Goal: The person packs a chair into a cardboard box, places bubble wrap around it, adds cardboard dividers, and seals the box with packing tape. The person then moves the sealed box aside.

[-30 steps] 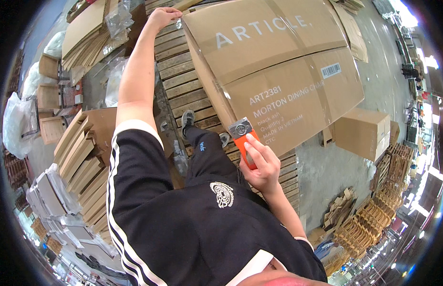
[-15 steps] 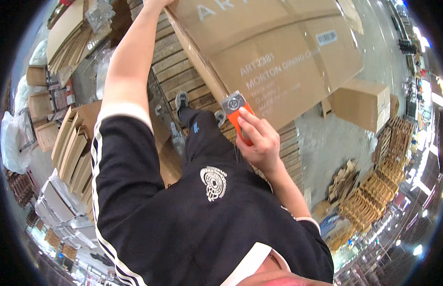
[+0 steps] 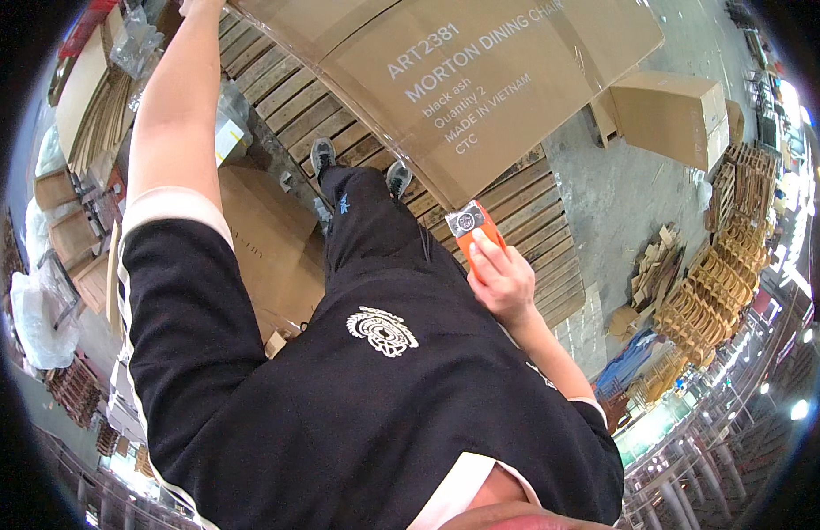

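A large brown cardboard box [image 3: 480,97] with white print leans over a wooden pallet [image 3: 277,97]. My left arm stretches up and my left hand [image 3: 198,7] grips the box's upper corner at the picture's rim, mostly cut off. My right hand [image 3: 507,283] holds an orange hand tool [image 3: 479,231] with a round grey head, its tip right at the box's lower corner. My black shirt, dark trousers and shoes [image 3: 323,155] fill the middle.
A smaller cardboard box [image 3: 670,110] stands on the concrete floor at the right. Flat cardboard sheets [image 3: 268,252] lie by my legs, more stacked at the far left [image 3: 83,97]. Piles of curved wooden parts [image 3: 714,291] stand at the right.
The box has slid up and closer in the picture as my head tipped. My left hand has gone to the rim. The right hand keeps the orange tool by the lower corner.
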{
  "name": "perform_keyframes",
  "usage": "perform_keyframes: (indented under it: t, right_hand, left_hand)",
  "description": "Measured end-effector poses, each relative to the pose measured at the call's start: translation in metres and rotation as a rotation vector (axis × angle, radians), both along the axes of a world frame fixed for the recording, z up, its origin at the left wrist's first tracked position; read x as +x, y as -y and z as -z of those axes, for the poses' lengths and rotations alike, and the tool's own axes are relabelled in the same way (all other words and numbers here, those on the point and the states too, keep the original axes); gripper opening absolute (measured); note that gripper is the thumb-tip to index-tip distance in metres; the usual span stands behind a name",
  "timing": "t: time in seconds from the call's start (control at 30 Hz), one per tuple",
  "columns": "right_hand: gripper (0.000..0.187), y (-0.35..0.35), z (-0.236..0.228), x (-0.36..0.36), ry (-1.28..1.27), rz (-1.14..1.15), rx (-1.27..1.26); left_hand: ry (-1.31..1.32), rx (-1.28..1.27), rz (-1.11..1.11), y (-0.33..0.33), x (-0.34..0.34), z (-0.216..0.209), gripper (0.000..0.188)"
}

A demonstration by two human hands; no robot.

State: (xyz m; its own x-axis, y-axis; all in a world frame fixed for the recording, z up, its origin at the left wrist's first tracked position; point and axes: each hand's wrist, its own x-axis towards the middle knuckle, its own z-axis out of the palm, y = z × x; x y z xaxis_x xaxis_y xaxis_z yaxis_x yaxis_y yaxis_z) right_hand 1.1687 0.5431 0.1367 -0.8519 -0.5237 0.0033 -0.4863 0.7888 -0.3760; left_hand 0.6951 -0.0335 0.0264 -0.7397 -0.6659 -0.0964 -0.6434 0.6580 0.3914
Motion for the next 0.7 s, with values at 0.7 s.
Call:
perform_keyframes:
  t: [0.7]
  right_hand:
    - [0.045,0.027,-0.038,-0.226,-0.697,0.673,-0.300]
  left_hand:
    - [1.150,1.036,1.707,-0.318,0.299,-0.097,0.078]
